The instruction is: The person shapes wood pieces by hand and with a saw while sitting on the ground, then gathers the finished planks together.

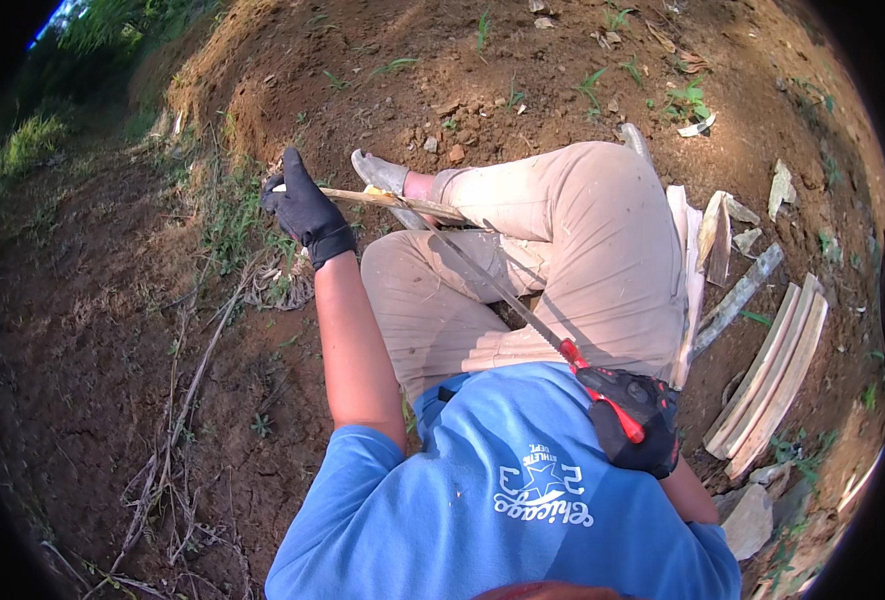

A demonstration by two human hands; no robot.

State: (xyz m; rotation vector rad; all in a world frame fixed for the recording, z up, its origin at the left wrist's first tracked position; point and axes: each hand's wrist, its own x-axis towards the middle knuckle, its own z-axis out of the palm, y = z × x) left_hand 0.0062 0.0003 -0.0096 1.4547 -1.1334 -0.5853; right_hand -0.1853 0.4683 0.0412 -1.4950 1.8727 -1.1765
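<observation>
**Hand saw on a thin wooden strip, worked outdoors on bare earth**

Item: long, narrow pale wooden strip (392,199), lying across the seated person's raised knee, one end out to their left. Judged light and springy, likely to flex and splinter; best held close to the cut. Left hand (307,212), in a black glove, is closed around the strip's outer end. Right hand (634,420), also black-gloved, is clenched on the red-and-black handle of a slim steel-bladed hand saw (507,300), whose blade runs up to meet the strip near the knee. Beyond: beige trousers (582,250), blue printed T-shirt (512,490), stacked pale split wooden slats (767,385) on the person's right, brown soil (92,340) with dry twigs
</observation>
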